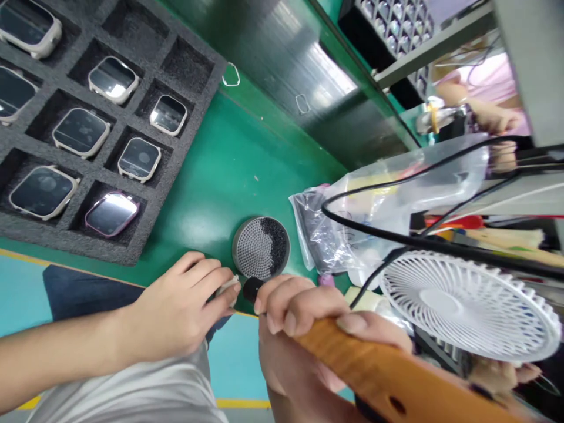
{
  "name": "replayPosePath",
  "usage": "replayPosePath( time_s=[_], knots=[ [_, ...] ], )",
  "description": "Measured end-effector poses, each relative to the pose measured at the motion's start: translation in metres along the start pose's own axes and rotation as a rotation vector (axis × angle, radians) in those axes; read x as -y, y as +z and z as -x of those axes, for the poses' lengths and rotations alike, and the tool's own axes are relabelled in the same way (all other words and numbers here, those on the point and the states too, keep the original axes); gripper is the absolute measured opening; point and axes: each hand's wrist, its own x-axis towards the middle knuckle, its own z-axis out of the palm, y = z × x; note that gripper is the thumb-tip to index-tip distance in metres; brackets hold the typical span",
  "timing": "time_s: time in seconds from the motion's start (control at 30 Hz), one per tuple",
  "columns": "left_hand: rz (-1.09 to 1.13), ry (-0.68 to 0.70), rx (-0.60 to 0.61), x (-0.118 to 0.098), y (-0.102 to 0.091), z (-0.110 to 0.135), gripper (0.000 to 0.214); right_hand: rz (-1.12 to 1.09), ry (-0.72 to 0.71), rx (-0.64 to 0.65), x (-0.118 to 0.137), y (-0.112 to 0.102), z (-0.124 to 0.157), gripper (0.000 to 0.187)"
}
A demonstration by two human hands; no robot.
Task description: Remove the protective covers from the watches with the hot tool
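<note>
My right hand (pixel 304 305) is wrapped round an electric screwdriver (pixel 374 376) with an orange wood-look body. Its black nose (pixel 253 289) points left, close to my left hand (pixel 176 311). The fingers of that left hand are closed on a small pale piece, possibly a watch case (pixel 228 286), mostly hidden by them. Just above both hands stands a round screw dish (pixel 238 255) with a perforated grey plate; tiny black screws (pixel 278 244) cover its right part. At upper left, a grey foam tray (pixel 154 235) holds several watches (pixel 81 132) with pale frames and one with a purplish frame (pixel 112 214).
On the green bench (pixel 229 170) lies a thin white frame-shaped ring (pixel 231 74). To the right are clear plastic bags (pixel 326 235), a black cable (pixel 374 229) and a white fan (pixel 467 305). Another person's hand (pixel 497 117) shows at upper right, beyond a metal rail (pixel 436 44).
</note>
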Motion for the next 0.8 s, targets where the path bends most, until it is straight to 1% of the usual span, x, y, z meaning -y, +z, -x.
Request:
replayPosePath(
  time_s=[0.07,0.13,0.2,0.23,0.3,0.4,0.47,0.53,0.57,0.7,0.8],
  knots=[
    [-0.028,0.025,0.049,0.001,-0.003,0.002,0.041,-0.011,-0.080,-0.083,0.007,0.001,-0.007,0.043],
    [-0.043,0.052,0.101,0.001,-0.006,0.002,0.050,0.006,-0.133,-0.144,0.011,-0.002,-0.015,0.049],
    [-0.047,0.039,0.116,0.000,-0.008,0.001,0.050,0.009,-0.135,-0.193,0.013,-0.007,-0.021,0.047],
    [-0.050,0.017,0.103,-0.001,-0.007,0.001,0.047,-0.007,-0.105,-0.201,0.012,-0.009,-0.022,0.045],
    [-0.073,-0.029,0.035,-0.004,-0.005,-0.001,0.038,-0.046,-0.038,-0.177,0.010,-0.012,-0.021,0.044],
    [-0.116,-0.052,-0.048,-0.005,0.001,-0.003,0.030,-0.043,-0.042,-0.174,0.006,-0.014,-0.017,0.049],
    [-0.105,-0.044,-0.054,-0.005,0.003,-0.003,0.028,-0.013,-0.078,-0.181,0.004,-0.014,-0.015,0.056],
    [-0.071,-0.034,-0.045,-0.003,0.003,-0.002,0.032,-0.007,-0.086,-0.191,0.002,-0.015,-0.015,0.064],
    [-0.054,-0.030,-0.042,-0.003,0.002,-0.001,0.034,-0.014,-0.084,-0.186,0.002,-0.014,-0.016,0.064],
    [-0.017,-0.028,-0.042,-0.001,0.001,0.001,0.036,-0.060,-0.105,-0.167,0.001,-0.012,-0.018,0.053],
    [-0.011,-0.031,-0.054,-0.002,0.002,0.002,0.036,-0.075,-0.083,-0.208,0.002,-0.008,-0.019,0.061]
  ],
)
